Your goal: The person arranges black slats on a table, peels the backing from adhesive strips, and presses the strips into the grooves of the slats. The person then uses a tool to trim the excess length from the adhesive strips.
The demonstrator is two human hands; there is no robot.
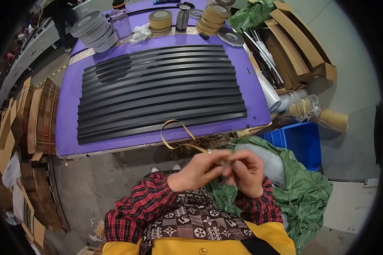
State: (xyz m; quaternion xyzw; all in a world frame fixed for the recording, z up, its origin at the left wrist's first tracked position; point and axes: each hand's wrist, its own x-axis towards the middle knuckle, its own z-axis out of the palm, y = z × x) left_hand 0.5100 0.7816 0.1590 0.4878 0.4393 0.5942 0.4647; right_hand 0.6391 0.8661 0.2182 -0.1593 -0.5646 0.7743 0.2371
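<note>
My left hand (202, 169) is closed in a pinch in front of my apron. A narrow tan strip, like tape backing (173, 121), runs out of its fingers and curls up over the table's front edge. My right hand (247, 171) is pinched too, its fingertips meeting those of the left; what lies between them is too small to make out. Beyond the hands, a black corrugated panel (161, 91) lies flat on the purple table (68, 106).
Along the table's far side stand grey tape rolls (93, 32), tan tape rolls (160, 21) and a steel bottle (182, 19). To the right are an open carton (300, 40), a blue bin (304, 146) and green sacking (306, 199). Cardboard boxes (44, 114) stack at left.
</note>
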